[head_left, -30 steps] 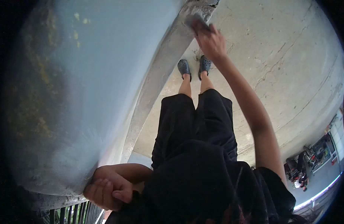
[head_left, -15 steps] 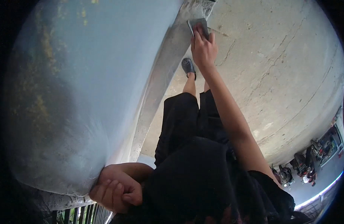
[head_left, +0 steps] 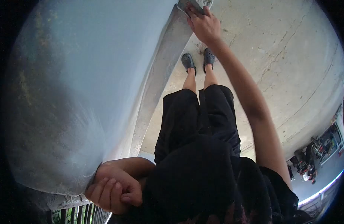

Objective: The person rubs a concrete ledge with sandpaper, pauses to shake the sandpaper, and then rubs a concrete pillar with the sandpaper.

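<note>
At the top of the head view my right hand [head_left: 206,28] presses a grey, flat piece of sandpaper [head_left: 194,6] with its fingers. The sandpaper lies against the corner between the pale blue-grey wall surface [head_left: 116,63] and the narrow grey ledge [head_left: 162,61]. My left hand [head_left: 116,190] is down at the lower left, fingers curled into a loose fist. Its wrist side rests against the bottom edge of the wall surface, and nothing shows inside the fingers.
Cracked concrete floor [head_left: 276,67] spreads along the right, with my dark clogs [head_left: 188,62] standing on it. Several parked motorbikes [head_left: 308,158] appear at the far right. Below the wall surface are dark railing bars [head_left: 79,214].
My right hand has slid the sandpaper up and slightly left along the ledge. Both feet now show, where one was hidden behind my arm. My left hand has hardly moved.
</note>
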The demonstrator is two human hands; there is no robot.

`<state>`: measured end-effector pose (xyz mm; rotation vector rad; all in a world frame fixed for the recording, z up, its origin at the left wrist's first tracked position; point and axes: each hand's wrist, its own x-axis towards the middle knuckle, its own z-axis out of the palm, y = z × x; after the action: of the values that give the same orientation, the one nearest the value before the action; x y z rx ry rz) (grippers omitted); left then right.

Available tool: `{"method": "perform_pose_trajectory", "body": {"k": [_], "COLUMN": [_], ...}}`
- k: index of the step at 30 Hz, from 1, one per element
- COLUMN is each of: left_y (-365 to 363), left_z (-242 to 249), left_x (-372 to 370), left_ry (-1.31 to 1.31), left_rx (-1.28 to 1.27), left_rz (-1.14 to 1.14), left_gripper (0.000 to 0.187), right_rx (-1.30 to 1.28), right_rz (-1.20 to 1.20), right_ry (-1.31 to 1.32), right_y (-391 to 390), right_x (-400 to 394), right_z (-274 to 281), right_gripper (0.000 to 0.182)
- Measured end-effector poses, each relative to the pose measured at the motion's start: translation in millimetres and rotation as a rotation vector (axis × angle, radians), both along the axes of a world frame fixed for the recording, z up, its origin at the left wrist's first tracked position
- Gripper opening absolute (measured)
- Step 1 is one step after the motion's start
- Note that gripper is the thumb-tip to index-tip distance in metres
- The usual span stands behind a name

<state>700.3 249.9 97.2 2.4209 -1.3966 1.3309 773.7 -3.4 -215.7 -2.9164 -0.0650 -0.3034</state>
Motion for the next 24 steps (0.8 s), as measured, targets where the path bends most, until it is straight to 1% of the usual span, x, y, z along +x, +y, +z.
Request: {"method": "perform_pose_trajectory", "body": {"k": [1,2,3,5,6,8,12,14,18,20,21,23,24], "left_y": [-0.7,-1.7,-2.7,-6.6,-5.7,-6.3,-7.5,-7.9,-7.1,-3.5,-4.0,-6.2,-5.9], "left_z": [-0.2,-0.9,-1.0,-3.2,-2.6,-1.0,-1.7,-3.7,-2.7,-2.3,-1.2,-2.5,-3.1], "left_x": [1.1,2.7,3.4,5.0,5.1,4.7,4.5,5.6,3.5,4.2,4.2,5.7,5.7], "left_ry": [-0.012,-0.033,-0.031,-0.042,-0.043,-0.059,-0.034,-0.033,-0.010,-0.056,-0.044,-0.062,-0.067], "left_rx": [-0.005,-0.010,-0.011,-0.030,-0.030,0.006,-0.024,-0.051,-0.072,-0.053,-0.049,-0.035,-0.038], "left_rz": [0.003,0.009,0.011,0.005,0.009,0.032,0.037,0.015,0.026,0.028,0.025,0.032,0.036], "left_gripper": [0.031,0.031,0.031,0.029,0.029,0.029,0.029,0.029,0.029,0.029,0.029,0.029,0.029], "right_rx": [-0.058,-0.093,-0.094,-0.099,-0.099,-0.212,-0.230,-0.203,-0.232,-0.331,-0.325,-0.171,-0.152], "right_rz": [0.105,0.165,0.167,0.258,0.262,0.237,0.324,0.379,0.375,0.366,0.365,0.433,0.418], "right_ry": [-0.058,-0.060,-0.059,0.037,0.036,-0.009,0.005,0.076,0.062,0.117,0.129,0.091,0.073], "right_y": [-4.3,-9.3,-15.1,-24.1,-18.2,-5.1,-25.5,-36.5,-14.9,-7.6,-13.5,-37.8,-37.9], "right_x": [0.2,-10.2,-19.7,-28.2,-18.3,4.7,-10.6,-29.4,-6.7,4.3,-3.6,-17.8,-21.3], "right_z": [-3.1,-4.4,0.9,9.6,8.3,4.2,10.7,10.4,0.9,1.2,2.5,8.2,11.9], "right_gripper": [0.026,0.026,0.026,0.029,0.029,0.034,0.038,0.040,0.041,0.040,0.040,0.039,0.039]}}
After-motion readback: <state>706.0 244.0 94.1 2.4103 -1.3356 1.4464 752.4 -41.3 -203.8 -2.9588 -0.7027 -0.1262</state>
